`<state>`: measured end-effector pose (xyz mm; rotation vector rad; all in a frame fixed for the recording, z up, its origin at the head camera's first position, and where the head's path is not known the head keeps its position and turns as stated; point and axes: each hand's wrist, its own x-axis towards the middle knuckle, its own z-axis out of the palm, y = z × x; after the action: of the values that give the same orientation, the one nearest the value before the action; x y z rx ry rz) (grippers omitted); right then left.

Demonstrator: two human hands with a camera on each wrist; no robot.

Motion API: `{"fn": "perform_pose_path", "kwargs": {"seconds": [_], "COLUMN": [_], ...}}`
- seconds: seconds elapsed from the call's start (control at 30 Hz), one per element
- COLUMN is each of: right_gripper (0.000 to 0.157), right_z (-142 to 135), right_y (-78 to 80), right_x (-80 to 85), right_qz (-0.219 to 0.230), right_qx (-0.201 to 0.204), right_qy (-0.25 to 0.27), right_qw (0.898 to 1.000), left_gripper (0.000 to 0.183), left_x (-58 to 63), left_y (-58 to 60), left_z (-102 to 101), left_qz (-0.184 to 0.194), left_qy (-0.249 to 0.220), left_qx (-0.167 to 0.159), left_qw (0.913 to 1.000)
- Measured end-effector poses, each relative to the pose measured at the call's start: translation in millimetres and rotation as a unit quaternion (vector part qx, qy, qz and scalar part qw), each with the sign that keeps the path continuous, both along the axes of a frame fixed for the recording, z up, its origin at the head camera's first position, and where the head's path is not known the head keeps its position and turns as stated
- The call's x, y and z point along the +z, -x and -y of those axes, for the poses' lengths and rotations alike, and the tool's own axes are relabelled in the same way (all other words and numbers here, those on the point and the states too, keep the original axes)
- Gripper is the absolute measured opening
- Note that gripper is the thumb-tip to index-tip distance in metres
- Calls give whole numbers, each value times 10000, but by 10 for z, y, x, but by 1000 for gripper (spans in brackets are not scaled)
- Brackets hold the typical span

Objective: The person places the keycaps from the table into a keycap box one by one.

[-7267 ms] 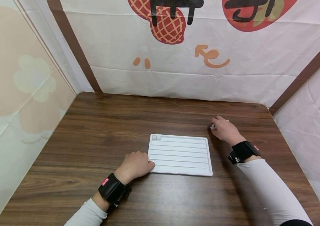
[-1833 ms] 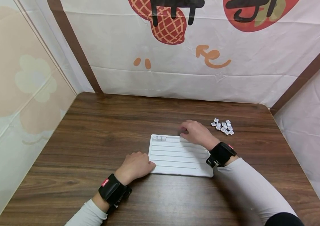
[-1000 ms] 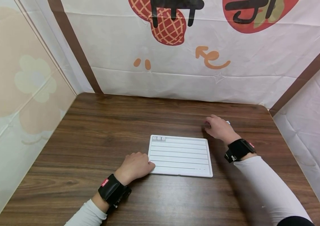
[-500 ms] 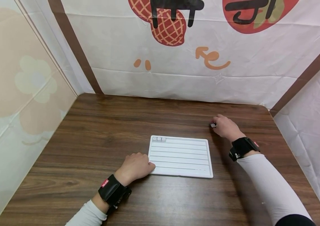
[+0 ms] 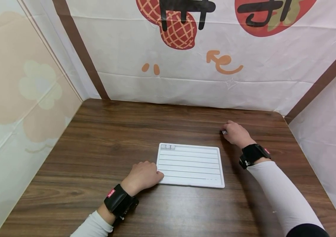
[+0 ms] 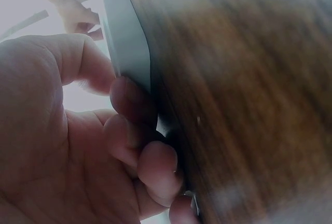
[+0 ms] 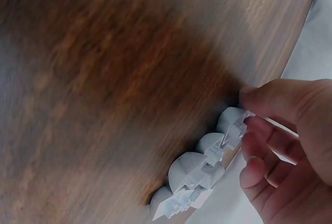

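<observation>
A thin white board (image 5: 190, 168) with raised horizontal rows lies on the brown table. Three small square white keycap-like pieces (image 5: 168, 147) sit side by side in its top-left corner. My left hand (image 5: 143, 176) grips the board's lower-left edge, thumb on top; in the left wrist view the curled fingers (image 6: 158, 167) come in at the board's edge (image 6: 127, 42). My right hand (image 5: 236, 134) is low over the loose pieces at the right. The right wrist view shows several loose pieces (image 7: 192, 172), with thumb and fingertips right at the end one (image 7: 231, 120); I cannot tell if it is pinched.
The wooden table (image 5: 120, 131) reaches back to a white printed cloth wall (image 5: 180, 89). Cloth panels also stand along the left (image 5: 37, 131) and right (image 5: 328, 108) sides. Black straps (image 5: 120, 201) with cameras sit on both wrists.
A third piece has joined the two on the board. My right hand went from the board back to the loose pieces and has hardly moved in the last half second. My left hand stays put.
</observation>
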<state>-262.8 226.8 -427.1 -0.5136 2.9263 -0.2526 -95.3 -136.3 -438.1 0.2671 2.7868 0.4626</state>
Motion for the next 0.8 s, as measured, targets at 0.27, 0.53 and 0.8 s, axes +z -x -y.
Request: {"fn": "perform_pose_path", "kwargs": {"seconds": [0.27, 0.53, 0.8], "right_gripper": [24, 20, 25], "right_z": [-3, 34, 172], "right_y": [-3, -25, -109], "right_x": [30, 98, 114], "right_qz": [-119, -131, -210], "right_qx": [-12, -154, 162], "right_qy": [64, 581, 1544], "right_qw": [9999, 9981, 9877], "left_gripper": [39, 38, 38], "left_x": [1, 16, 25], "left_y": [-5, -11, -24], "left_z": [-4, -4, 0], "left_qz": [-69, -105, -53], "left_qy": [-58, -53, -33], "left_qx": [-34, -27, -3], "left_qw": [10000, 9999, 10000]}}
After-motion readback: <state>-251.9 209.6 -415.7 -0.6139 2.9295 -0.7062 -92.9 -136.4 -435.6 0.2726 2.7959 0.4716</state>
